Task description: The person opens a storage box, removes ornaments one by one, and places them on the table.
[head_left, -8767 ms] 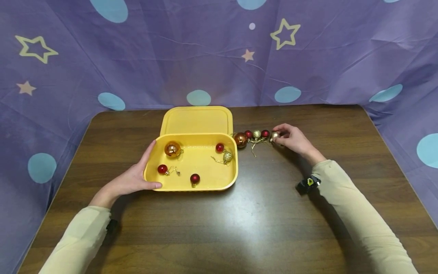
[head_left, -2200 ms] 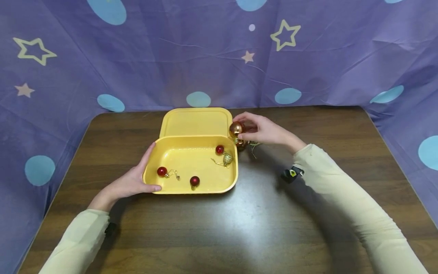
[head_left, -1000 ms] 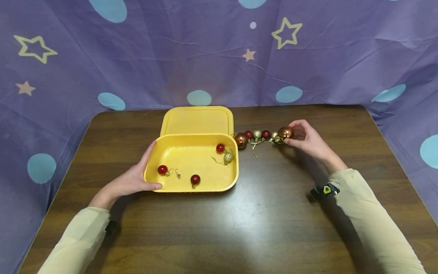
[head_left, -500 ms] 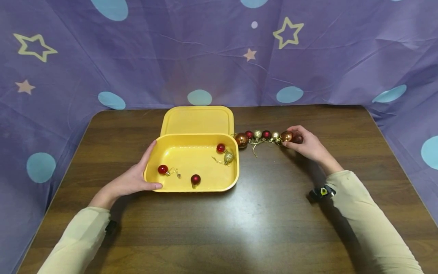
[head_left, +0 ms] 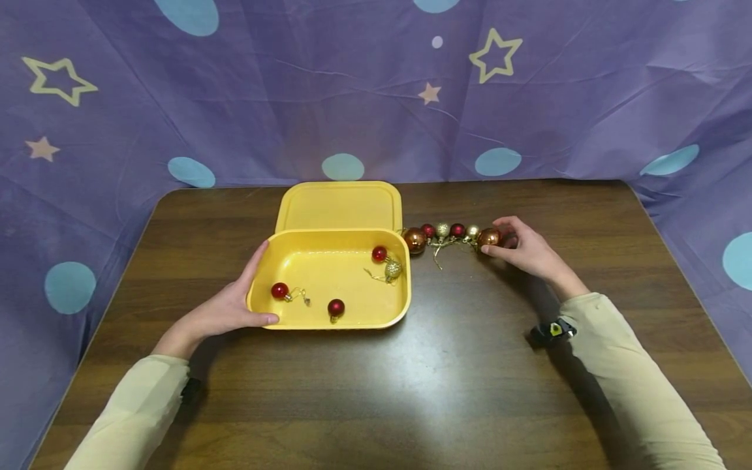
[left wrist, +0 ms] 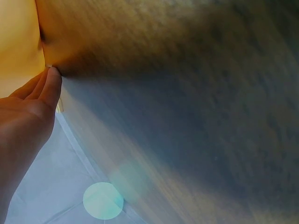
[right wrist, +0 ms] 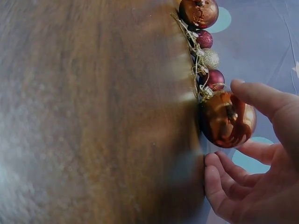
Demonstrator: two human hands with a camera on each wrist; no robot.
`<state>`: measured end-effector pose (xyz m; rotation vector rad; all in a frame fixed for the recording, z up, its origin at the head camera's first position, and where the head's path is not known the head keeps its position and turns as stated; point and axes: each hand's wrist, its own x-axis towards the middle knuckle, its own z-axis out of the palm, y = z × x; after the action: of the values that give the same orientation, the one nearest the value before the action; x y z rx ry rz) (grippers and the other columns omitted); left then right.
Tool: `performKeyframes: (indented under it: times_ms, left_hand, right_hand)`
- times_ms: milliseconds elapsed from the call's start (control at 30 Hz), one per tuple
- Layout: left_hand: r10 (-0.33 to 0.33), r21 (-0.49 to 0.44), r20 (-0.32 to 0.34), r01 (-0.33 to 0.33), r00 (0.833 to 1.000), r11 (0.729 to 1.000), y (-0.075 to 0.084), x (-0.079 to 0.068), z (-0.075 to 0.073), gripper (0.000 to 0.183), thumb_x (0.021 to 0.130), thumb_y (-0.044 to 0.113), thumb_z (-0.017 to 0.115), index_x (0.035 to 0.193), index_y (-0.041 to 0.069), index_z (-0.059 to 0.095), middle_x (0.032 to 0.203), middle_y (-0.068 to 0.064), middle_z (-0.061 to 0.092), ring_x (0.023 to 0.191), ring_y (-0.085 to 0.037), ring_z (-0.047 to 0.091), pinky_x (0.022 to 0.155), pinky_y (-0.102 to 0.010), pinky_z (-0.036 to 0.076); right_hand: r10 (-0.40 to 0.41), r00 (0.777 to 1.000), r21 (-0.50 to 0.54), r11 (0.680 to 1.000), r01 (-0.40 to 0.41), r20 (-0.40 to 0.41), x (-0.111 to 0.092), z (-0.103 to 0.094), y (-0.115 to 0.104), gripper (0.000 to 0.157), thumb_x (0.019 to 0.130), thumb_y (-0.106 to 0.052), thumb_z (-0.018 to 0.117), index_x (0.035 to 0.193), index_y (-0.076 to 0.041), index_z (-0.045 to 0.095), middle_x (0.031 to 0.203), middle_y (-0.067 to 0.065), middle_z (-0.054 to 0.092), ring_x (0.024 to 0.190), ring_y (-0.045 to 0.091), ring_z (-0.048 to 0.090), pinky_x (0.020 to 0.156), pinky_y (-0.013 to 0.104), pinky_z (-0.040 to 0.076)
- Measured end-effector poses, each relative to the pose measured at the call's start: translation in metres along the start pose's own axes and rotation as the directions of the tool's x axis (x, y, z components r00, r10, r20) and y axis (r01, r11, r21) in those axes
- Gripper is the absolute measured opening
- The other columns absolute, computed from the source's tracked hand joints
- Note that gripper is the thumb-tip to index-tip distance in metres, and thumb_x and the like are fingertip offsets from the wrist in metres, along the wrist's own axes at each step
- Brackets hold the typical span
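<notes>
Gripping, with the left hand (head_left: 234,304), the left end of the yellow box (head_left: 314,269) – thumb over the near rim, fingers along the outer wall – presumably to steady it. Pinching, with the right hand (head_left: 533,253), a copper ball (head_left: 490,239) between thumb and forefinger, seemingly on the desk (head_left: 352,398), perhaps to keep it from rolling (round, with no flat side). Leading back along the row toward the box: a smooth gold ball (head_left: 472,231), a dark red ball (head_left: 457,230), a glittery gold ball (head_left: 443,229), a small red ball (head_left: 428,230) and a second copper ball (head_left: 414,241) – apparently arranged with the large ones at both ends. Lying loose inside the box: three red balls (head_left: 279,290) and a textured gold ball (head_left: 393,269). Behind, lying flat, a yellow lid (head_left: 339,206); beyond, a purple curtain (head_left: 364,78).
</notes>
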<state>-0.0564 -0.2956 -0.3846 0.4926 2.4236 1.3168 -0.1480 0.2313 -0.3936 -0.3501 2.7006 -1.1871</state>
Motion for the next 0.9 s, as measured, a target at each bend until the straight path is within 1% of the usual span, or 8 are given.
performKeyframes:
  times_ms: [167, 400, 567, 633, 700, 800, 900]
  left_hand:
    - [-0.001, 0.0, 0.001, 0.001, 1.0, 1.0, 0.0, 0.0, 0.0, 0.124, 0.076, 0.012, 0.083, 0.154, 0.032, -0.012, 0.159, -0.018, -0.001, 0.13, -0.038, 0.026, 0.096, -0.007, 0.024]
    - [0.007, -0.003, 0.005, -0.007, 1.0, 1.0, 0.001, -0.001, 0.0, 0.124, 0.077, 0.01, 0.082, 0.154, 0.032, -0.012, 0.159, -0.018, -0.002, 0.127, -0.038, 0.03, 0.096, -0.009, 0.027]
    - [0.006, -0.004, 0.004, -0.006, 1.0, 1.0, 0.001, -0.001, 0.001, 0.123, 0.077, 0.011, 0.082, 0.154, 0.032, -0.012, 0.159, -0.017, -0.002, 0.128, -0.038, 0.03, 0.096, -0.009, 0.027]
    - [0.007, -0.002, 0.003, -0.007, 1.0, 1.0, 0.0, -0.001, 0.001, 0.123, 0.077, 0.011, 0.082, 0.154, 0.032, -0.012, 0.159, -0.017, -0.002, 0.128, -0.038, 0.029, 0.096, -0.008, 0.026]
    - [0.009, 0.002, 0.002, -0.009, 1.0, 1.0, 0.0, -0.002, 0.001, 0.123, 0.077, 0.011, 0.082, 0.154, 0.032, -0.012, 0.159, -0.017, -0.001, 0.129, -0.039, 0.029, 0.096, -0.008, 0.025]
    - [0.014, 0.005, 0.0, -0.014, 1.0, 1.0, 0.0, -0.002, 0.001, 0.124, 0.077, 0.011, 0.082, 0.154, 0.032, -0.012, 0.159, -0.018, -0.001, 0.128, -0.039, 0.029, 0.096, -0.008, 0.025]
    - [0.016, 0.001, -0.001, -0.016, 1.0, 1.0, 0.0, -0.001, 0.0, 0.124, 0.077, 0.01, 0.082, 0.154, 0.031, -0.012, 0.159, -0.018, -0.001, 0.127, -0.039, 0.03, 0.096, -0.008, 0.027]
  right_hand:
    - [-0.024, 1.0, -0.03, 0.999, 0.025, 0.013, 0.0, 0.0, 0.002, 0.055, 0.088, -0.023, 0.072, 0.13, 0.0, 0.047, 0.117, 0.021, 0.056, 0.09, 0.03, 0.053, 0.069, 0.034, 0.043]
    - [-0.049, 0.998, -0.018, 0.999, 0.05, 0.047, 0.0, -0.001, 0.007, 0.059, 0.086, -0.021, 0.075, 0.132, 0.001, 0.046, 0.109, 0.019, 0.054, 0.086, 0.027, 0.052, 0.069, 0.034, 0.043]
    - [-0.052, 0.996, 0.004, 0.999, 0.051, 0.073, -0.001, -0.004, 0.007, 0.062, 0.086, -0.018, 0.074, 0.135, 0.002, 0.042, 0.115, 0.021, 0.054, 0.091, 0.031, 0.053, 0.073, 0.036, 0.044]
    - [-0.054, 0.995, 0.025, 0.998, 0.052, 0.083, -0.002, -0.007, 0.005, 0.063, 0.087, -0.018, 0.073, 0.137, 0.003, 0.04, 0.12, 0.024, 0.052, 0.096, 0.034, 0.053, 0.077, 0.039, 0.044]
    - [-0.057, 0.995, 0.038, 0.998, 0.054, 0.078, -0.004, -0.011, 0.001, 0.065, 0.088, -0.017, 0.072, 0.138, 0.003, 0.038, 0.125, 0.027, 0.048, 0.103, 0.039, 0.051, 0.084, 0.045, 0.044]
    - [-0.084, 0.995, 0.033, 0.996, 0.082, 0.049, -0.008, -0.017, -0.01, 0.065, 0.088, -0.015, 0.072, 0.14, 0.003, 0.036, 0.129, 0.031, 0.043, 0.112, 0.045, 0.046, 0.091, 0.053, 0.041]
    - [-0.119, 0.993, 0.022, 0.993, 0.118, 0.02, -0.009, -0.021, -0.025, 0.064, 0.087, -0.013, 0.072, 0.14, 0.001, 0.038, 0.13, 0.031, 0.04, 0.114, 0.046, 0.044, 0.094, 0.056, 0.039]
